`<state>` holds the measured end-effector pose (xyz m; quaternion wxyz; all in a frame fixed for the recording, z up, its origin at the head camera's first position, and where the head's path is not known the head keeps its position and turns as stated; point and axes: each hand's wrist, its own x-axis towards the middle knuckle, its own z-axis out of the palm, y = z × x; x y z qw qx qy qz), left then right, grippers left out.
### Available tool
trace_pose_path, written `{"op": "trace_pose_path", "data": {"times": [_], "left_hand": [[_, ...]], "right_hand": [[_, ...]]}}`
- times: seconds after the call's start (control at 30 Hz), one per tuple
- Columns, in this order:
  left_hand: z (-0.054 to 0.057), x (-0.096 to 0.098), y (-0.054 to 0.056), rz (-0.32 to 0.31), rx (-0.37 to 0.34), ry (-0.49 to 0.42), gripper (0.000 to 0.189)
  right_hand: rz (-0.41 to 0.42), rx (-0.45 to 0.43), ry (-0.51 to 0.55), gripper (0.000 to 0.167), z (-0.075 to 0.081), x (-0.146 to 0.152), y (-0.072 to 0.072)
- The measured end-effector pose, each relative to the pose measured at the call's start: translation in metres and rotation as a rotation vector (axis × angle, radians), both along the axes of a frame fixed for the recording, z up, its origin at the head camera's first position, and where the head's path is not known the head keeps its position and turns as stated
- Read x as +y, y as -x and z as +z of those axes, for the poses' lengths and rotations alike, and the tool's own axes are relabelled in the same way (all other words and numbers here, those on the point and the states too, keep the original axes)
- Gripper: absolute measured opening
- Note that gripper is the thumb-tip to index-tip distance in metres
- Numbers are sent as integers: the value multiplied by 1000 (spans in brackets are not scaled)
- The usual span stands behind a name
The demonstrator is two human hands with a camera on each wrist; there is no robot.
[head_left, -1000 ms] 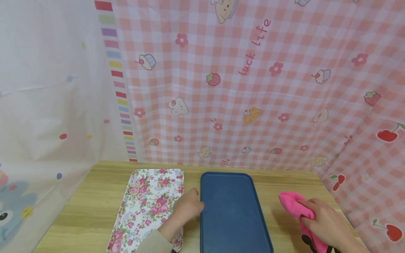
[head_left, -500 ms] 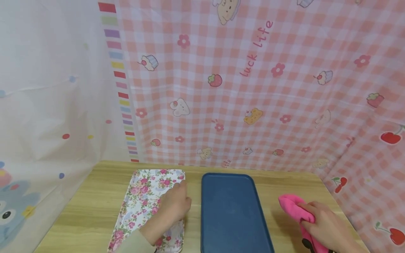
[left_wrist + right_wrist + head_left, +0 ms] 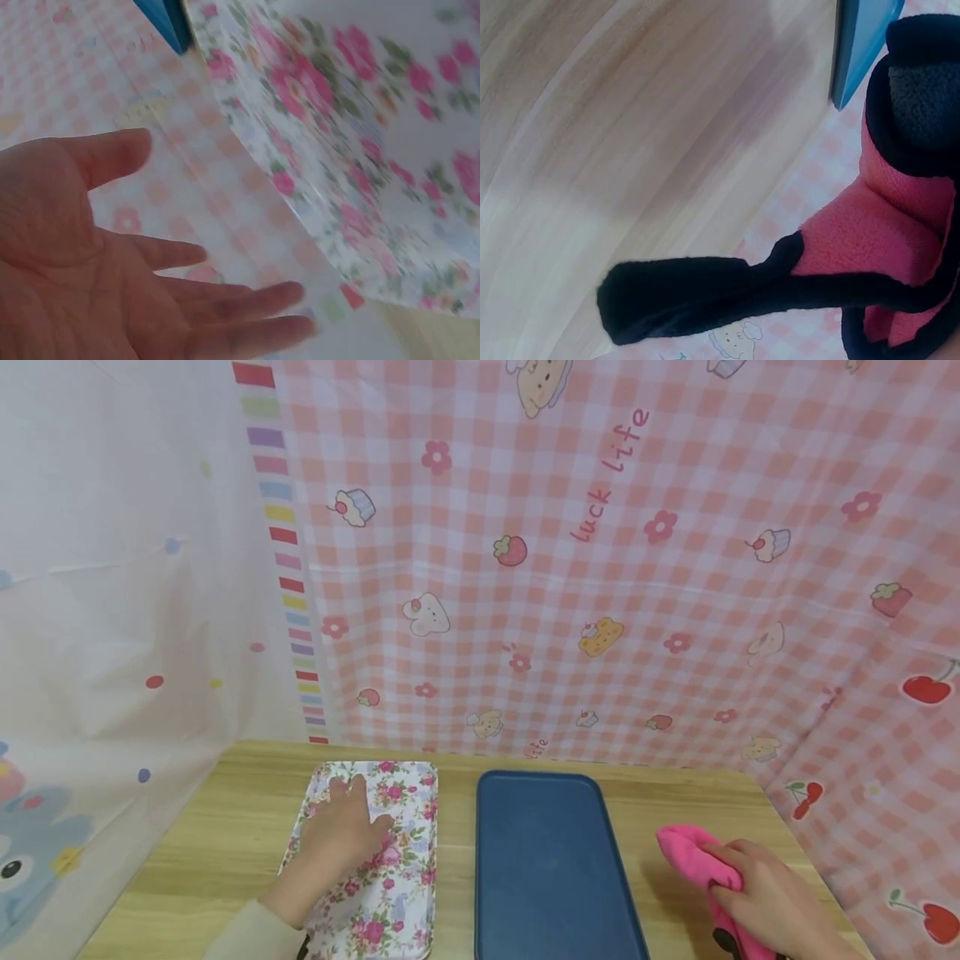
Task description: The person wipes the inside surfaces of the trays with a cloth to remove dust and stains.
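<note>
My right hand (image 3: 776,893) grips a folded pink plush cloth (image 3: 693,852) over the table right of the blue tray. In the right wrist view the cloth (image 3: 877,232) shows black edging, a black strap sticking out to the left, and a grey inner side. Over the white floral tray (image 3: 397,902) is my left hand (image 3: 341,831), palm down with fingers spread and nothing in them. The left wrist view shows that hand (image 3: 135,255) with loosely extended fingers beside the rose-printed tray (image 3: 360,150).
A dark blue rectangular tray (image 3: 551,860) lies in the middle of the wooden table (image 3: 191,843), right of the floral one. Pink checked cloth (image 3: 525,593) hangs behind and to the right; a white printed curtain (image 3: 142,627) hangs at the left.
My left hand has moved left, from the blue tray's left edge across to over the floral tray, and its fingers have spread. The right hand stays nearly still with the pink cloth.
</note>
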<state>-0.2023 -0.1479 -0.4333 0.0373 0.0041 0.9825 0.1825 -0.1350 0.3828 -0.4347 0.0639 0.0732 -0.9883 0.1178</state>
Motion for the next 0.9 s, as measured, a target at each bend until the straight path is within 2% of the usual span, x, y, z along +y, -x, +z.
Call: {"op": "trace_pose_path", "data": {"times": [0.23,0.53,0.67,0.8,0.9], "left_hand": [[1,-28,3,46,-94,31,83],[-9,-68,4,54,-181,-61,81],[-14,-82,6,65,-221,-98,73],[-20,-92,7,65,-226,-146,64],[-24,-97,7,62,-199,-207,57]], "right_hand": [[-3,-18,3,38,1,2,-1],[9,14,-7,38,-1,1,-1],[11,9,0,41,-2,1,0],[14,17,2,38,-3,1,-1],[17,26,-4,36,-3,1,-1]]}}
